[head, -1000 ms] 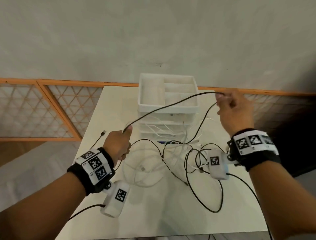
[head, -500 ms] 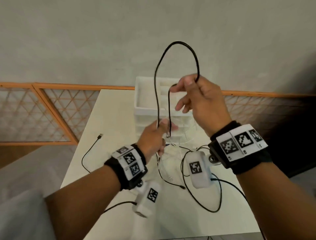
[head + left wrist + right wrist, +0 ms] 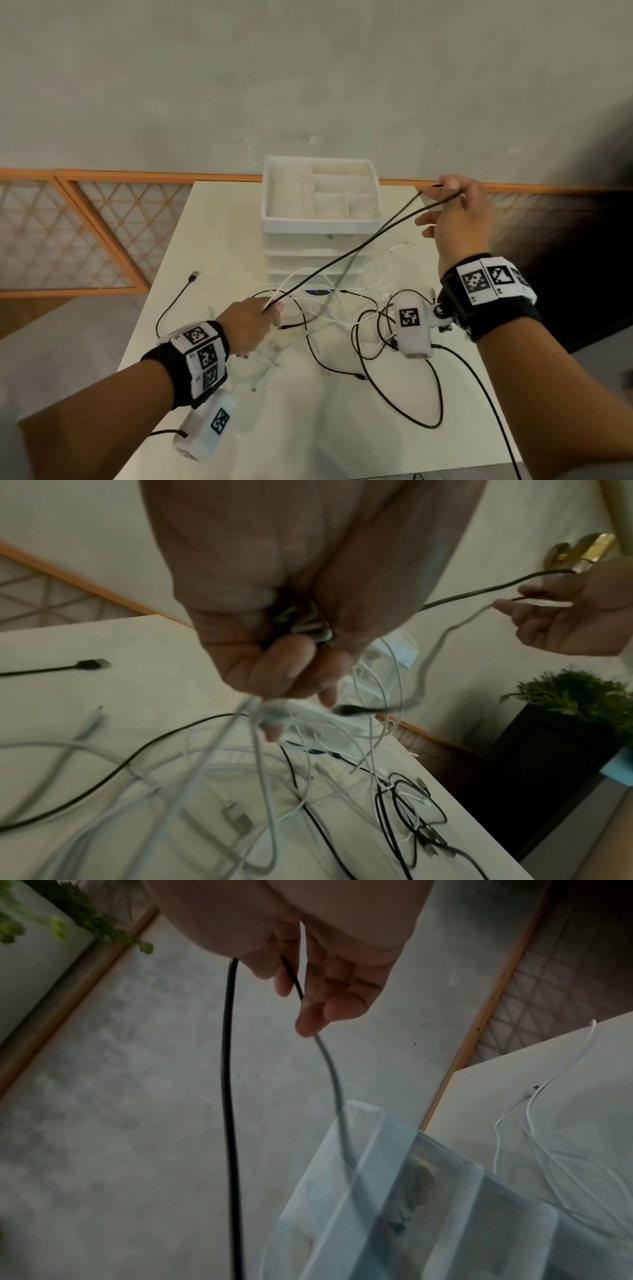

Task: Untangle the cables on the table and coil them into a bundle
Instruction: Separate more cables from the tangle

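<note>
A black cable runs doubled and taut through the air between my two hands. My left hand grips its near end low over the table; in the left wrist view the fist also encloses several cable strands. My right hand is raised at the right and pinches the folded far end between thumb and fingers. A tangle of white cables and black cables lies on the white table. One black plug end lies apart at the left.
A white drawer organiser with an open compartment tray on top stands at the table's back centre, under the stretched cable. An orange lattice railing runs behind the table. A potted plant stands on the floor to the right.
The tall loop held up in front of the organiser half a second ago is gone. My right hand has swung out to the right and my left hand has dropped, pulling the cable taut.
</note>
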Available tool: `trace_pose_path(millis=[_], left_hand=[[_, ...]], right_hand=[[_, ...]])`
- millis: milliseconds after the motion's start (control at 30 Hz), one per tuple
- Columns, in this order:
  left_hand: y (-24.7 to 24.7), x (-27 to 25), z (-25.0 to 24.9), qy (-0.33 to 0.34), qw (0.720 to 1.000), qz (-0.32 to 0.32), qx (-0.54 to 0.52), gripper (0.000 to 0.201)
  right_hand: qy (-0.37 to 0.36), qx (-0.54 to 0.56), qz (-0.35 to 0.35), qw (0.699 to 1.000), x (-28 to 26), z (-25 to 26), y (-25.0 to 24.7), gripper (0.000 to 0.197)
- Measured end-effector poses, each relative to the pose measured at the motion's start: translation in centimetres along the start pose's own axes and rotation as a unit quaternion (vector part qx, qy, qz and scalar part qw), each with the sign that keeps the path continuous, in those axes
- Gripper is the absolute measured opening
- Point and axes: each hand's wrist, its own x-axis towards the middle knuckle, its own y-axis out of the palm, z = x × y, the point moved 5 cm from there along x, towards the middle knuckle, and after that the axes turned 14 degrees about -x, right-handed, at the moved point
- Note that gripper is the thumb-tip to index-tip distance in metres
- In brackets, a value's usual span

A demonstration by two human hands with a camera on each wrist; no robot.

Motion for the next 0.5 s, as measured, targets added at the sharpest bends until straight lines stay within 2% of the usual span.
trace_pose_path(millis=[67,133,200,267,400,500], left_hand=[[0.0,-0.2,1.1,-0.047,0.998,0.019,-0.040,0.038],[0.1,-0.4,2.0,-0.079,0.994,0.025,-0.069,0.035],[-0.5,-0.6,2.3,-0.092,0.990,-0.012,-0.106,0.035],[-1.2,-0.7,2.0,-0.097,0.979,-0.040,-0.177,0.037],[-2.9,-0.8,0.4,-0.061,0.961,-0.065,-0.263,0.041],[-3.7,-1.4,-1.8,-0.012,0.954,-0.055,-0.296,0.044]], right_hand=[[-0.009,-0.003,0.004,1.000,0.6,0.4,0.4,0.035],[-0.020,-0.060,0.052,0.997,1.4,0.1,1.2,0.031],[-0.023,-0.142,0.102,0.984,2.2,-0.8,2.1,0.026],[-0.033,-0.190,0.112,0.975,3.0,-1.3,2.4,0.024],[-0.082,-0.145,0.113,0.979,4.4,1.1,2.3,0.032],[-0.098,-0.090,0.121,0.984,5.0,2.7,2.1,0.031]])
